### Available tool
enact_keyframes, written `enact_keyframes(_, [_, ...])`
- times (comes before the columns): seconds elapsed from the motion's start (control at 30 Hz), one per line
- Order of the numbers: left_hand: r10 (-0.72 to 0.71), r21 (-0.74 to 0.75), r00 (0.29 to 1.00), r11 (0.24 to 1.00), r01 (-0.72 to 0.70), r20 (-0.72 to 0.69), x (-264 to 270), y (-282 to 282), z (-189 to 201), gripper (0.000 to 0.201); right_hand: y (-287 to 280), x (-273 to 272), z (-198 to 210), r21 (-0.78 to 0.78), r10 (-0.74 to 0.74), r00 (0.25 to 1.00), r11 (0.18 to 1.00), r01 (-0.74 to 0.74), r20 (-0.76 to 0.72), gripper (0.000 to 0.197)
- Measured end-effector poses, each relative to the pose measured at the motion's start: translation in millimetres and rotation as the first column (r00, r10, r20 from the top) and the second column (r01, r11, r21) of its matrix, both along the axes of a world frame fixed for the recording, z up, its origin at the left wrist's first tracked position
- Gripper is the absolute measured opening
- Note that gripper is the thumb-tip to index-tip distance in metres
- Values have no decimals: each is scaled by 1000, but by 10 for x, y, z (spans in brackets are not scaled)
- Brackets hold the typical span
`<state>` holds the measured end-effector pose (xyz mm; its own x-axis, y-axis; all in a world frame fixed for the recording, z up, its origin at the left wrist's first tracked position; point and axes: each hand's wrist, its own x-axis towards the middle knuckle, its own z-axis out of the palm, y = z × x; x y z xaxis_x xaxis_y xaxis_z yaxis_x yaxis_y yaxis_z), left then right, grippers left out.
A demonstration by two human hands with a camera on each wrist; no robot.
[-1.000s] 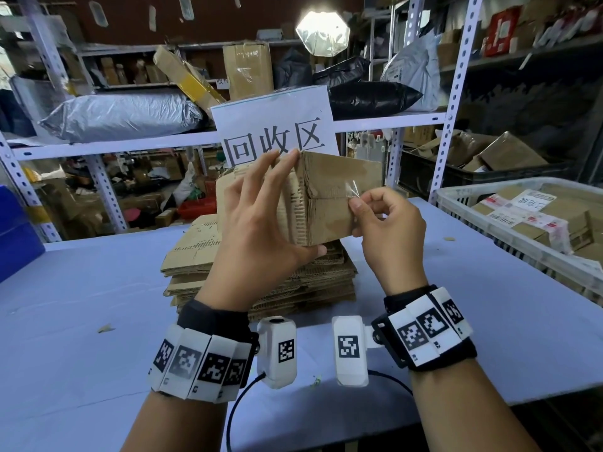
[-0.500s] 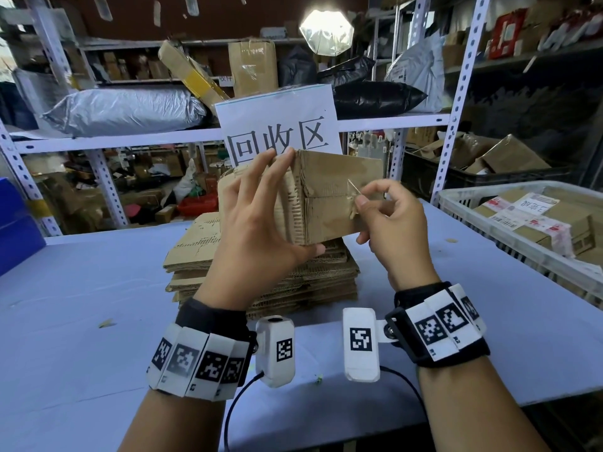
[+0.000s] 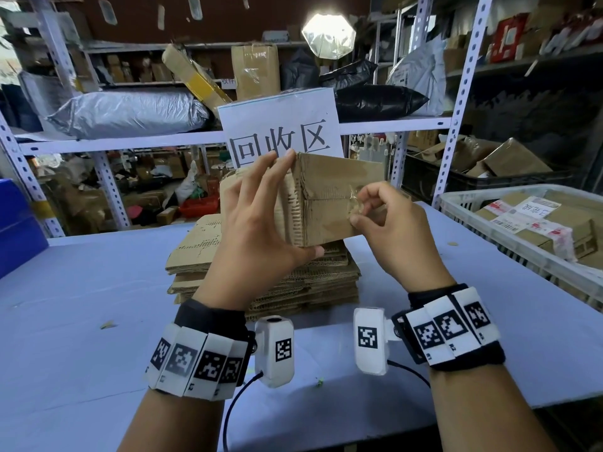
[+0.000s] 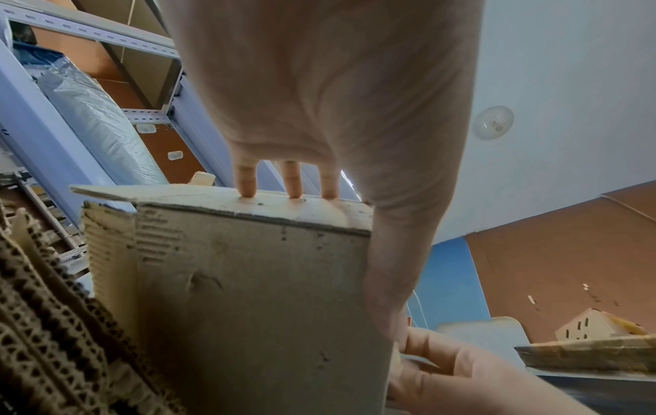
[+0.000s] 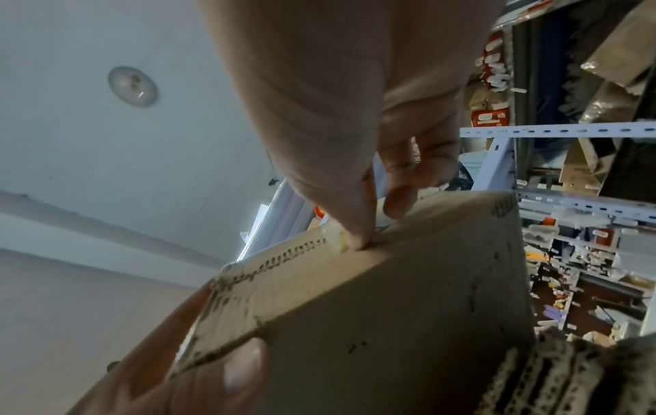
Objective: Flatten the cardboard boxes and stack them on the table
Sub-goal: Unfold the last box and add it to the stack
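The left hand [image 3: 257, 220] is gripping a worn, corrugated brown box [image 3: 329, 200] while the right hand [image 3: 388, 230] is pinching its clear tape [image 3: 354, 203].

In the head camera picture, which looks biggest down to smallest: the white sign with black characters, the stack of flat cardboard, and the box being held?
1. Stack of flat cardboard, widest even though partly hidden.
2 and 3. Box and white sign look alike; the box is nearer the camera and both are partly covered, so I will not rank them.

The left hand [image 3: 257, 223] covers the near left face of the box [image 3: 329, 197], whose far side is unseen, and the flattened stack [image 3: 267, 282] behind is partly hidden.
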<state>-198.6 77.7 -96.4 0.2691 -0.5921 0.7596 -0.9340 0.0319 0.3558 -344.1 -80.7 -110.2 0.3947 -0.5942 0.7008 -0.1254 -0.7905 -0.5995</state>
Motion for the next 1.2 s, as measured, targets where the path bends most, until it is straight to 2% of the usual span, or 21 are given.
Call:
enact_keyframes(0.23, [-10,7,1000,1000,10,0,-22,3,17,122,-10,17,-35,-23,-78,995,997,80,59,6])
enact_keyframes(0.47, [7,5,999,1000,-8,54,-16,-24,18,125,-5,61,-65,135,-90,985,988,70,148,17])
enact_keyframes(0.57, [1,9,998,1000,-2,58,-26,-32,15,124,29,77,-49,296,-16,973,954,-54,229,23])
enact_keyframes(0.67, [3,4,998,1000,-3,60,-28,-31,9,123,71,60,-17,476,66,921,841,-258,383,19])
enact_keyframes(0.73, [7,1,998,1000,-7,57,-22,-23,8,123,84,44,-5,512,77,902,801,-310,426,13])
enact_keyframes(0.83, [8,5,999,1000,-8,54,-22,-18,3,124,90,38,-9,489,50,899,825,-282,434,9])
enact_keyframes(1.0, [1,1,999,1000,-1,48,-31,-10,4,124,81,55,-23,386,-24,932,914,-126,362,9])
enact_keyframes(1.2, [9,15,998,1000,-10,61,-30,-23,-6,126,73,37,-33,244,-72,954,970,-2,291,26])
